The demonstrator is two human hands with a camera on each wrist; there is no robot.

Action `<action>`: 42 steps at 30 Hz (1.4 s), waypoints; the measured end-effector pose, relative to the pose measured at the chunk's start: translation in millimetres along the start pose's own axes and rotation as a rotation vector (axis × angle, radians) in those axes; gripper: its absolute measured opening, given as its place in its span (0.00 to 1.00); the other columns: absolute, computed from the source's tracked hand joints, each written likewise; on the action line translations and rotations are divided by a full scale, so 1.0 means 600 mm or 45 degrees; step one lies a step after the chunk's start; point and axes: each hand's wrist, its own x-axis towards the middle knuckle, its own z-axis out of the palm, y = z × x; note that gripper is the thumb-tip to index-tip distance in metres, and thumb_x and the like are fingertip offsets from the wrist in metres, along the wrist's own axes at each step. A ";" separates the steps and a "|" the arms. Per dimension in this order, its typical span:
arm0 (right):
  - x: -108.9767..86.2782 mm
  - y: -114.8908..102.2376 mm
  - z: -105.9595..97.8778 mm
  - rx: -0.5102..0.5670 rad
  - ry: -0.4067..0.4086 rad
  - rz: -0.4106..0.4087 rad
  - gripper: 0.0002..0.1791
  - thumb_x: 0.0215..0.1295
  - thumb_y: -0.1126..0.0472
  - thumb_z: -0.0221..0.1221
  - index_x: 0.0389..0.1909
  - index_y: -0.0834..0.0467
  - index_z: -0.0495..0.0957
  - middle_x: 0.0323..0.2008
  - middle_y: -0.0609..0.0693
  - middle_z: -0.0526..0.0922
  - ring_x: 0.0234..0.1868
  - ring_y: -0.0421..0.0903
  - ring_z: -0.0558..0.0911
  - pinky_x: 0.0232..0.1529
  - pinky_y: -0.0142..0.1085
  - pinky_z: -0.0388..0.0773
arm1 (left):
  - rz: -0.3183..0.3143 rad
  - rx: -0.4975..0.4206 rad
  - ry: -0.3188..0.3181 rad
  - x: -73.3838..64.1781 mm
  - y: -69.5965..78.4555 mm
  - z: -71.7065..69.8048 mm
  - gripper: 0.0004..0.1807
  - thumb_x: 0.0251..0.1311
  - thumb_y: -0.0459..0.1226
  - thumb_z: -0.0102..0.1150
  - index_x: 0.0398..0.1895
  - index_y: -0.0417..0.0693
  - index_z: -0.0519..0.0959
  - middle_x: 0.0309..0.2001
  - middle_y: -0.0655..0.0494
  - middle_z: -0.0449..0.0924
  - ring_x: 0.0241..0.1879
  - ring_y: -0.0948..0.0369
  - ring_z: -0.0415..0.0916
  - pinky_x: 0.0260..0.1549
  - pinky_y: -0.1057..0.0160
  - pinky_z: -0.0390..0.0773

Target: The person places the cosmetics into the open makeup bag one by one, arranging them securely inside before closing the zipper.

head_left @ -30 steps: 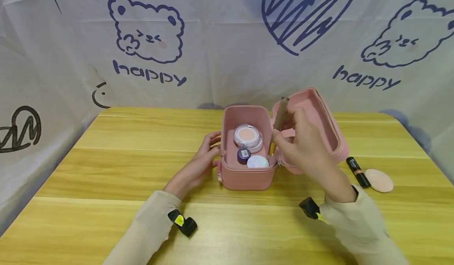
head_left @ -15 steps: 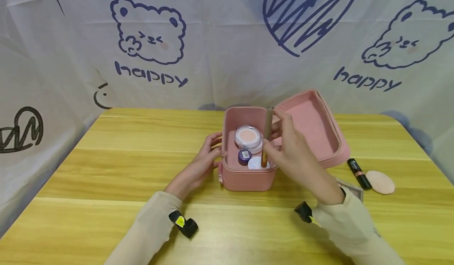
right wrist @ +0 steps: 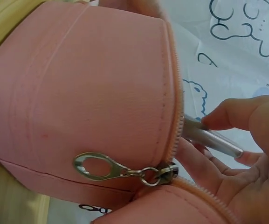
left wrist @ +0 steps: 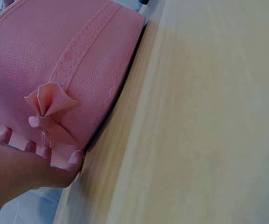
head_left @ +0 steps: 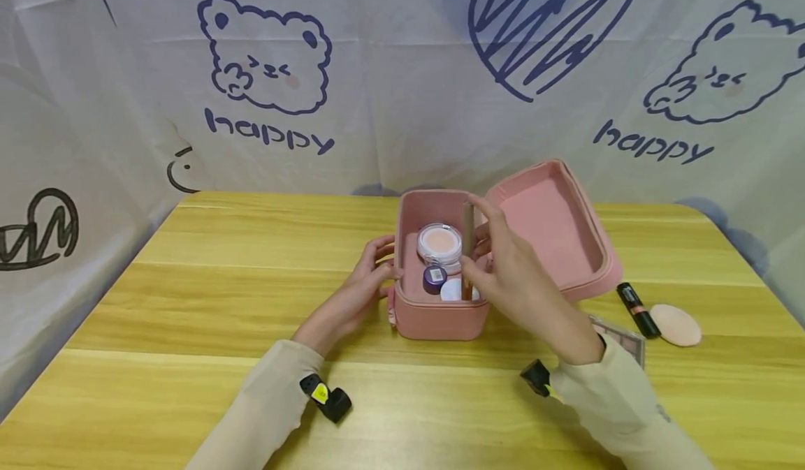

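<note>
A pink zip-up cosmetic case [head_left: 440, 321] stands on the table with its lid [head_left: 547, 229] folded out to the right. My right hand [head_left: 512, 267] pinches a slim tube [head_left: 468, 239], taupe above and gold-brown below, upright inside the case near its front right corner. In the right wrist view the tube [right wrist: 213, 140] shows between thumb and fingers, its lower end hidden behind the case wall. My left hand [head_left: 358, 285] rests on the case's left side, fingers laid against it beside the pink tab [left wrist: 52, 112]. Inside lie a clear-lidded compact [head_left: 439, 243], a purple jar [head_left: 434, 279] and a whitish round item [head_left: 451, 290].
A black lipstick-like tube [head_left: 638, 311] and a beige round puff [head_left: 676, 325] lie right of the lid. A flat palette [head_left: 619, 337] shows partly from behind my right wrist. A white cloth with drawings [head_left: 402, 107] hangs behind the wooden table [head_left: 220, 295].
My right hand has moved left and down with the slim tube, lowering it upright into the case's front right. More of the lid and the palette now shows. The left hand stays put.
</note>
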 end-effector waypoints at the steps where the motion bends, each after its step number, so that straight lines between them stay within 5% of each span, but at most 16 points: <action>1: 0.000 0.001 0.001 -0.017 -0.001 -0.012 0.40 0.57 0.74 0.60 0.68 0.60 0.52 0.34 0.57 0.77 0.32 0.49 0.78 0.30 0.38 0.78 | 0.001 0.000 -0.001 0.000 0.000 0.000 0.40 0.54 0.35 0.49 0.72 0.44 0.50 0.70 0.41 0.48 0.68 0.46 0.53 0.51 0.57 0.67; 8: -0.002 0.009 0.008 -0.141 0.054 -0.091 0.37 0.56 0.73 0.60 0.66 0.61 0.55 0.28 0.55 0.76 0.28 0.49 0.79 0.25 0.36 0.76 | -0.003 0.012 0.002 0.001 0.000 0.001 0.39 0.54 0.35 0.49 0.72 0.44 0.50 0.70 0.42 0.48 0.68 0.46 0.53 0.50 0.57 0.66; 17: -0.001 0.003 0.015 -0.142 -0.160 0.008 0.30 0.58 0.72 0.61 0.60 0.64 0.61 0.35 0.56 0.78 0.32 0.48 0.79 0.30 0.36 0.79 | 0.009 -0.002 0.007 0.001 -0.002 0.000 0.40 0.54 0.34 0.49 0.72 0.43 0.50 0.70 0.41 0.48 0.68 0.46 0.52 0.50 0.58 0.66; 25: -0.003 0.006 0.021 -0.220 -0.169 -0.061 0.19 0.57 0.71 0.63 0.49 0.67 0.71 0.36 0.54 0.77 0.34 0.49 0.80 0.32 0.38 0.79 | -0.008 0.009 0.011 0.001 -0.001 0.000 0.39 0.56 0.35 0.49 0.72 0.45 0.50 0.70 0.42 0.48 0.68 0.47 0.53 0.54 0.54 0.65; 32: -0.003 0.004 0.019 -0.284 -0.164 -0.049 0.25 0.58 0.66 0.65 0.55 0.70 0.72 0.49 0.62 0.76 0.40 0.52 0.79 0.38 0.42 0.81 | 0.004 -0.006 0.010 0.002 -0.002 0.000 0.39 0.55 0.34 0.49 0.72 0.43 0.50 0.70 0.41 0.47 0.68 0.46 0.53 0.50 0.58 0.67; 36: -0.003 0.003 0.015 -0.348 -0.172 -0.056 0.31 0.57 0.64 0.67 0.60 0.71 0.70 0.59 0.66 0.71 0.54 0.59 0.76 0.50 0.49 0.77 | 0.009 -0.016 0.004 0.002 -0.003 0.001 0.40 0.54 0.34 0.49 0.72 0.43 0.49 0.70 0.40 0.47 0.68 0.46 0.52 0.48 0.60 0.68; 42: -0.003 0.000 0.006 -0.414 -0.164 -0.038 0.34 0.55 0.65 0.67 0.62 0.72 0.68 0.63 0.67 0.68 0.62 0.61 0.69 0.57 0.53 0.71 | 0.022 -0.019 0.005 0.002 -0.005 0.000 0.40 0.53 0.34 0.49 0.72 0.43 0.49 0.70 0.41 0.48 0.67 0.47 0.54 0.48 0.59 0.67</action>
